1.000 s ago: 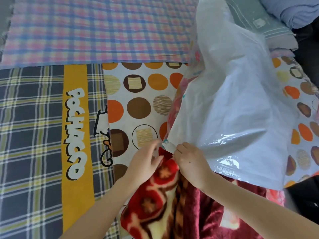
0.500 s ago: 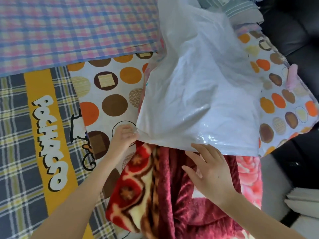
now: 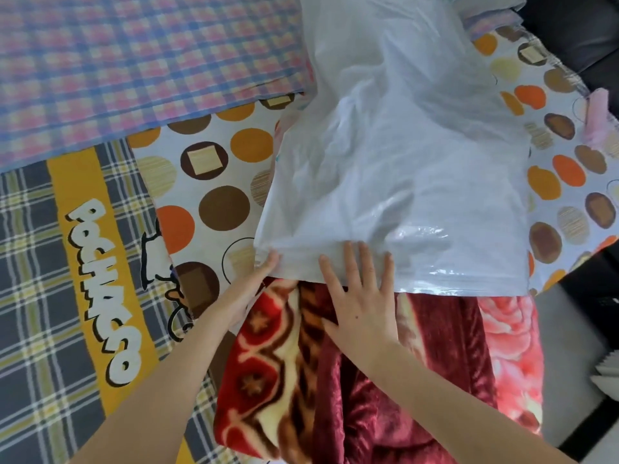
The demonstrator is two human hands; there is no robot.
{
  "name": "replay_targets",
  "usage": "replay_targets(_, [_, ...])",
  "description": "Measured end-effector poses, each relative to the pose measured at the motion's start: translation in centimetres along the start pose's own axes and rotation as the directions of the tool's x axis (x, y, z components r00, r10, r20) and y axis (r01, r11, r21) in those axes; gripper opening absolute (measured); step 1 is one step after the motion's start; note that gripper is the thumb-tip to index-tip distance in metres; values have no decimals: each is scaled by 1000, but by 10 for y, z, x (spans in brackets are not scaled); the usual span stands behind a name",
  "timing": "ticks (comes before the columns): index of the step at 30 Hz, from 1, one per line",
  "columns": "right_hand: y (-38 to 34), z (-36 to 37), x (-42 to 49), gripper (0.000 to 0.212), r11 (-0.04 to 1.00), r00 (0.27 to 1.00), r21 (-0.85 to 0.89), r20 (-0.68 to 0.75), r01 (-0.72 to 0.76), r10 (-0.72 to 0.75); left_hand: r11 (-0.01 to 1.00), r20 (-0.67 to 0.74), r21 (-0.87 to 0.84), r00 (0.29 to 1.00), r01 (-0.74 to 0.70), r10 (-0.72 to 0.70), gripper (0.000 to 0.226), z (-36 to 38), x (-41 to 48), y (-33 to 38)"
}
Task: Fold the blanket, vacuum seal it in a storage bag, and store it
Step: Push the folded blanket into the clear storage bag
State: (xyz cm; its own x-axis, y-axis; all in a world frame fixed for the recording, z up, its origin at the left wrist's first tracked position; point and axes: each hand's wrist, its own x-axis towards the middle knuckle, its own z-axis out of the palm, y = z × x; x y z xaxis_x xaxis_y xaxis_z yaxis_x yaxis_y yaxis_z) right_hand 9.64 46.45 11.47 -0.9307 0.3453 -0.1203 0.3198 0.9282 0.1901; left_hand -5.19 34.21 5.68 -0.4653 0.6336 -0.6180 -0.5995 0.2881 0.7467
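- Right hand (image 3: 361,306) flat, fingers spread, pressing across the storage bag (image 3: 402,162) mouth edge onto the blanket (image 3: 385,380).
- Left hand (image 3: 254,283) at the bag's left corner; I can't tell its grip.

Bright daylight, bag (image 3: 402,182) glare, perhaps soft edges

the right hand (image 3: 363,306) lies flat, fingers spread, on the red blanket (image 3: 385,380) at the bag (image 3: 402,182) mouth, while the left hand (image 3: 249,289) touches the bag's left corner over a dotted sheet (image 3: 207,182).

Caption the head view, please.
Left hand and right hand touch a white plastic storage bag over a red patterned fleece blanket.
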Motion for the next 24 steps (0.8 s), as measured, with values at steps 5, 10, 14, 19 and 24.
replay_targets(5, [32, 8, 12, 93, 999, 994, 25, -104, -28, 30, 980, -183, 188, 977, -71, 106, 55, 36, -5, 17])
replay_targets(10, [98, 2, 27, 93, 998, 972, 40, -231, 54, -43, 944, -283, 289, 928, -159, 243, 52, 87, 0, 57])
replay_targets(14, [171, -19, 37, 101, 982, 979, 171, -200, 74, -39, 933, -180, 292, 946, -209, 268, 55, 142, 11, 104])
replay_targets(19, [301, -61, 38, 99, 906, 991, 404, 4, 123, -136, 880, -14, 390, 954, -271, 300, 85, 229, 48, 165])
replay_targets(24, [417, -87, 41, 93, 860, 967, 499, 149, 107, -207, 788, 90, 530, 945, -314, 315, 77, 337, 77, 216])
